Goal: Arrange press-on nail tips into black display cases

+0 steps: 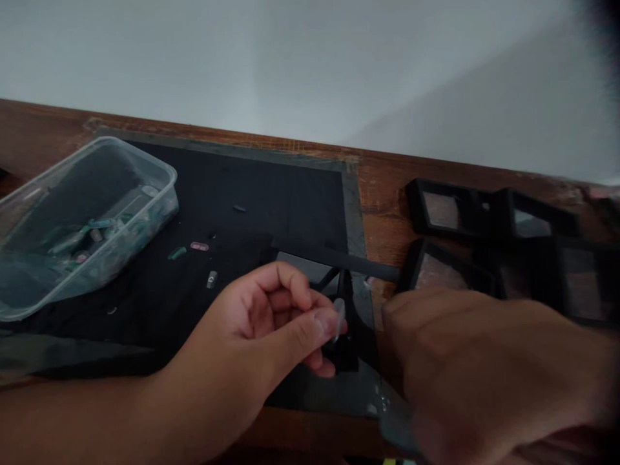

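Note:
My left hand (285, 329) is closed in a pinch, with a small clear, flat oval piece (340, 320) between thumb and fingertips. Just beyond and under it lies a dark object with a grey top face (307, 266), partly covered by the hand. My right hand (489, 361) is in the foreground at the right, back upward and blurred; its fingers are hidden. Something translucent (400, 426) shows below its near edge, too smeared to name. Loose on the black mat (271, 181) lie a green piece (177, 252), a pink piece (199, 246) and a clear piece (212, 279).
A clear plastic tub (169, 174) with several green, clear and pink pieces stands at the left. Several black frames with clear windows (440, 210) are grouped at the right on the wooden table (380, 194). A pale wall (242, 64) rises behind.

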